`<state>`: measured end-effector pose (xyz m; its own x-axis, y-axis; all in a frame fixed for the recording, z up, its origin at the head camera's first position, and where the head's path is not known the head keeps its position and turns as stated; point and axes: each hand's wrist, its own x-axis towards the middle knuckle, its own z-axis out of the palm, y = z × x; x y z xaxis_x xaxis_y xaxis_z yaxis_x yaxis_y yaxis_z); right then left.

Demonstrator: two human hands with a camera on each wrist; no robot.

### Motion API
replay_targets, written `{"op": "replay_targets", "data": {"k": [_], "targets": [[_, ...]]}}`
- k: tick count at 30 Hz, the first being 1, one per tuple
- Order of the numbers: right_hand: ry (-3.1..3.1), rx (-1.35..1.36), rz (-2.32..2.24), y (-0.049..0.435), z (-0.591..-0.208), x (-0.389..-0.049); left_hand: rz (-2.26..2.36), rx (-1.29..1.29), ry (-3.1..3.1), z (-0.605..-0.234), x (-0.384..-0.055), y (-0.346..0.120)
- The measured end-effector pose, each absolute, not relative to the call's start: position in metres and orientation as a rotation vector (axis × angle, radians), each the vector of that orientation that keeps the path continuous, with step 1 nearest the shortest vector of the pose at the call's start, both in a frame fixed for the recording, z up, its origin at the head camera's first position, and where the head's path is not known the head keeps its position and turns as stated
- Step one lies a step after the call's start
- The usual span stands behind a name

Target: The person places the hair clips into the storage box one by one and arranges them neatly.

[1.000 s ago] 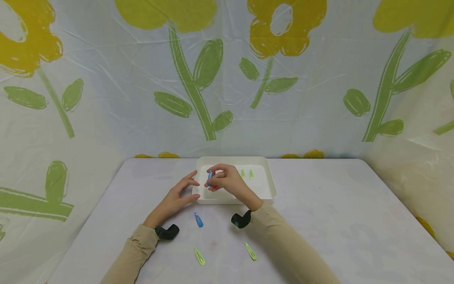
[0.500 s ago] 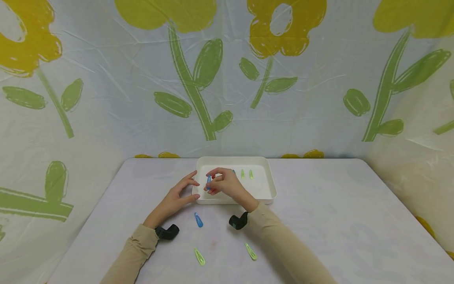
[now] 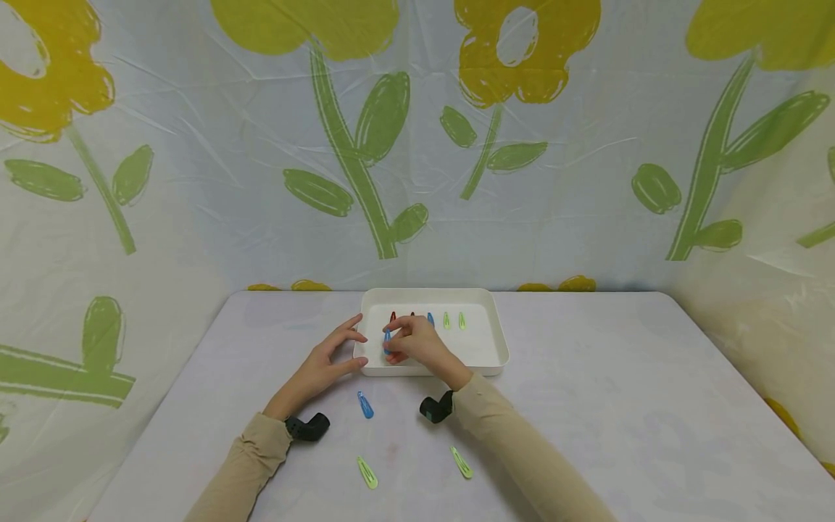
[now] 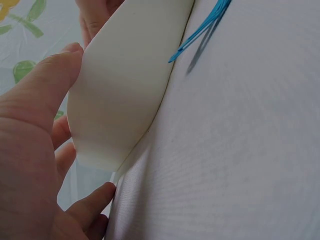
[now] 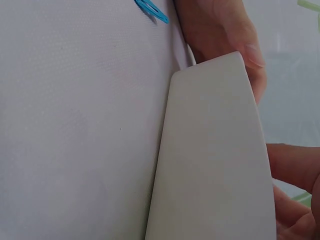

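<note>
In the head view my right hand (image 3: 420,346) pinches a blue snap hair clip (image 3: 388,342) upright, low over the left front part of a white tray (image 3: 481,344). My left hand (image 3: 325,362) rests at the tray's left side, fingers spread. The left wrist view has its thumb (image 4: 62,70) at the rim and its other fingers around the corner. Along the tray's back lie a red clip (image 3: 393,317), a second blue clip (image 3: 430,319) and two green clips (image 3: 446,320). A dark clip tip (image 3: 412,314) shows, mostly hidden by my right hand.
On the pale table (image 3: 587,406), another blue clip (image 3: 365,404) lies in front of the tray. Two green clips, one left (image 3: 367,472) and one right (image 3: 461,462), lie nearer the front. A flowered sheet (image 3: 554,217) hangs behind the table.
My right hand has come down and toward me with the blue clip, from the red clip to the tray's front left. The row of clips behind shows more. My left hand stays put.
</note>
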<state>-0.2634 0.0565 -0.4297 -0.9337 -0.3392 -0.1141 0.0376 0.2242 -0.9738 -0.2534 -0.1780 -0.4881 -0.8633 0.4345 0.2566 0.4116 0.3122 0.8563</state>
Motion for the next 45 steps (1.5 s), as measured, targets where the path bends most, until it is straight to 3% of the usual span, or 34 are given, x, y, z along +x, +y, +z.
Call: {"op": "replay_targets", "data": {"k": [17,45], "targets": [[2.306,-0.012,-1.623,0.058,-0.437,-0.272,1.623,0.825,2.542,-0.488,-0.254,-0.178],[2.407,-0.064,-1.603,0.056,-0.446,-0.27,1.604,0.836,2.569,-0.488,-0.254,-0.179]]}}
